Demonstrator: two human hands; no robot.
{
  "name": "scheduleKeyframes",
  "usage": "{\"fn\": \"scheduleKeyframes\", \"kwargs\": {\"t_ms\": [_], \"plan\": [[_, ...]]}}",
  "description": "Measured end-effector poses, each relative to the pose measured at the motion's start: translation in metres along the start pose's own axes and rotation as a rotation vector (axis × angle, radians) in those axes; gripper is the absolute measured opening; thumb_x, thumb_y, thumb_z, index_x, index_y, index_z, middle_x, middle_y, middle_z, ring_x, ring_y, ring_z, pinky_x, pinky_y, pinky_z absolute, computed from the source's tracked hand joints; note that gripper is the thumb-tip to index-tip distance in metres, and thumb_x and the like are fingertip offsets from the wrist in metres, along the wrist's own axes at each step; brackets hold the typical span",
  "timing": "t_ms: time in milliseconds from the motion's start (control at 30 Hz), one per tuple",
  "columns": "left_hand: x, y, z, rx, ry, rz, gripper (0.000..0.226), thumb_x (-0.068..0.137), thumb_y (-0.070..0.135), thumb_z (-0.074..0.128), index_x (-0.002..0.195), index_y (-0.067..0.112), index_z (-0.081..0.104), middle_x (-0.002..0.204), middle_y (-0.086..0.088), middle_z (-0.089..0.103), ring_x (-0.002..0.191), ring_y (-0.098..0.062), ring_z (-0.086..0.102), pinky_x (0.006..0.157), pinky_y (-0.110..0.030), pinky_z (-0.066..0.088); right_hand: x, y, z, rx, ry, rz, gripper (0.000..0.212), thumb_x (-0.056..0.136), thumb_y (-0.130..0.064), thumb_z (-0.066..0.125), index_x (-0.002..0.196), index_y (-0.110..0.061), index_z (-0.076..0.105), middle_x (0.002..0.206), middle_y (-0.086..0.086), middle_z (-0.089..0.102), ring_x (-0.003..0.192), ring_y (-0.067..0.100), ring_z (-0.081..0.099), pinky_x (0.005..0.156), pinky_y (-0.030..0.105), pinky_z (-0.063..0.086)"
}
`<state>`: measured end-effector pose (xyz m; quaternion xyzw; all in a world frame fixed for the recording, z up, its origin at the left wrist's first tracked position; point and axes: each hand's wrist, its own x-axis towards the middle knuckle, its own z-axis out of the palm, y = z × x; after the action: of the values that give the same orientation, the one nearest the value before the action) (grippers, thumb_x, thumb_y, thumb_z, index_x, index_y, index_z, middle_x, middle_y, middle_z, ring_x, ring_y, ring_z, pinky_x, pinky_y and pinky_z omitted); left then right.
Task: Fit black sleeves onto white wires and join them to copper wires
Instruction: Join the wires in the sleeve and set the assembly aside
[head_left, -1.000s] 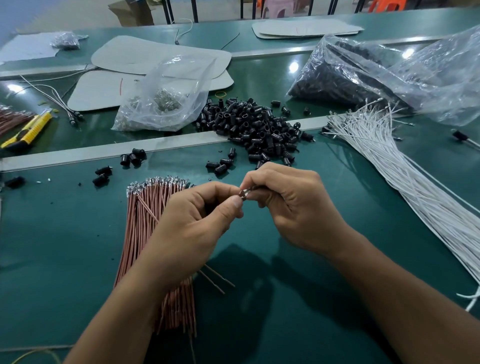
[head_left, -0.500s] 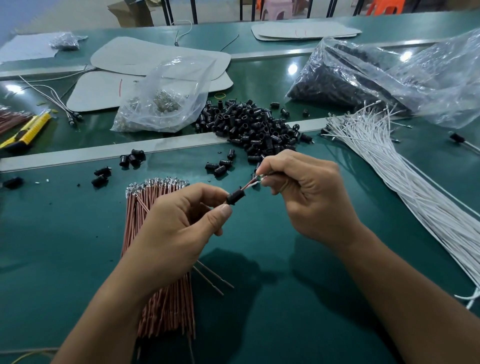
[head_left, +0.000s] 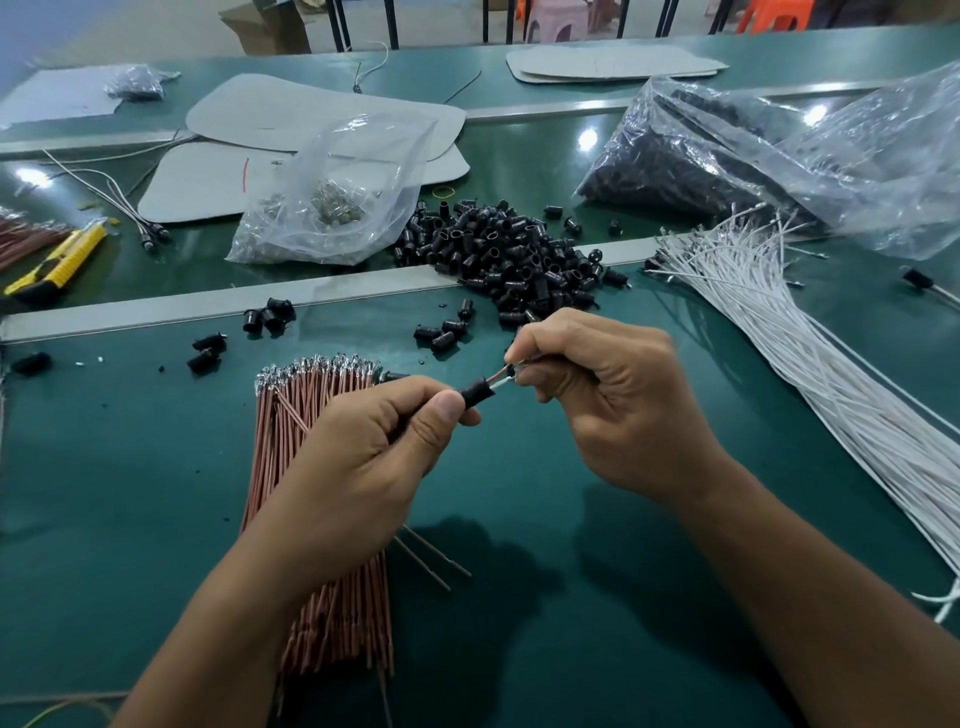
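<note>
While the left hand (head_left: 374, 457) pinches a black sleeve (head_left: 475, 393) above the copper wire bundle (head_left: 322, 467), the right hand (head_left: 602, 400) grips two wires (head_left: 500, 378) entering that sleeve.

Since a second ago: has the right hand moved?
Yes. The right hand, pinching the wires, drew slightly up-right toward the loose sleeve pile, away from the left hand holding the black sleeve.
</note>
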<state>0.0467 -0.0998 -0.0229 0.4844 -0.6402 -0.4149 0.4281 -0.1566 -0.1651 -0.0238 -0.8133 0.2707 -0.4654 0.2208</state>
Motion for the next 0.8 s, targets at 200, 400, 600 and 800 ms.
{"fn": "scheduleKeyframes", "kwargs": {"t_ms": [200,400,600,800], "plan": [[0.0,0.0,0.004,-0.019,0.005,0.002,0.028,0.088,0.046,0.056,0.091,0.024,0.072,0.067,-0.015,0.058,0.049,-0.021,0.038,0.043,-0.031,0.031,-0.002,-0.003,0.006,0.011,-0.043,-0.005,0.012,0.088,0.015,0.064,0.091,0.005,0.07,0.077,0.006,0.063,0.064,0.012,0.056,0.065,0.015,0.045],[-0.001,0.006,0.003,0.11,0.073,0.09,0.019,0.092,0.031,0.059,0.086,0.02,0.074,0.063,0.009,0.06,0.052,-0.002,0.044,0.05,-0.013,0.034,-0.002,-0.003,0.005,0.109,-0.045,0.006,0.016,0.087,0.003,0.07,0.102,0.007,0.073,0.088,0.008,0.073,0.072,0.016,0.069,0.073,0.02,0.054],[-0.002,0.01,0.006,0.006,0.103,0.095,0.016,0.088,0.033,0.063,0.093,0.03,0.077,0.066,-0.018,0.059,0.062,-0.012,0.048,0.052,-0.032,0.035,-0.006,-0.005,0.009,0.159,-0.05,0.063,0.035,0.089,0.019,0.061,0.121,0.007,0.065,0.117,0.009,0.071,0.097,-0.006,0.067,0.084,0.016,0.054],[-0.001,0.008,0.01,-0.03,0.176,0.153,0.021,0.088,0.03,0.065,0.103,0.041,0.076,0.066,0.024,0.062,0.06,0.007,0.048,0.057,-0.01,0.038,-0.008,-0.008,0.02,0.306,-0.065,0.128,0.034,0.096,0.009,0.054,0.128,0.003,0.061,0.119,0.008,0.071,0.091,-0.003,0.067,0.078,0.021,0.055]]}}
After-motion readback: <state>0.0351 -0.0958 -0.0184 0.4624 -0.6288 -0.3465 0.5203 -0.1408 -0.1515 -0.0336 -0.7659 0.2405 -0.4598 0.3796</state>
